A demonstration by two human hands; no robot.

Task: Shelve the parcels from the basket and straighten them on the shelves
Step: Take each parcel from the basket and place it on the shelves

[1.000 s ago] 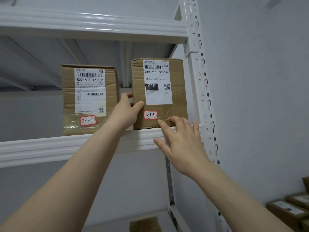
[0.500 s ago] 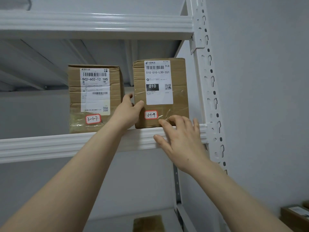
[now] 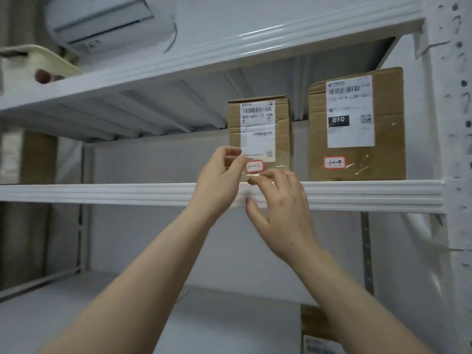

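The fingers (image 3: 231,159) of the left hand (image 3: 219,175) are curled round the lower left edge of the smaller box (image 3: 281,118), gripping that corner. The fingers (image 3: 265,178) of the right hand (image 3: 281,208) are loosely spread and slightly bent. Their tips touch the bottom front edge of the same box, and the thumb is held apart below, in front of the shelf rim; blur hides finer detail. This box stands upright on the middle shelf (image 3: 102,194), right of centre, its lower front partly covered by both hands. To its right, with a gap between, stands the larger box (image 3: 388,118), close to the perforated upright post (image 3: 457,139). Both are creased brown cardboard with glossy clear tape. Each carries one white barcode label and one small red-edged sticker (image 3: 334,162) near the bottom. A third box (image 3: 316,325) of the same cardboard sits on the lower shelf (image 3: 76,315), partly behind the right forearm, making three boxes in all. The three shelves are white painted metal with ribbed front rims, and the upper shelf (image 3: 178,60) shows stiffening ribs underneath. On it, at far left, lies a cream tray (image 3: 43,57). A white air conditioner (image 3: 107,21) hangs on the wall above.
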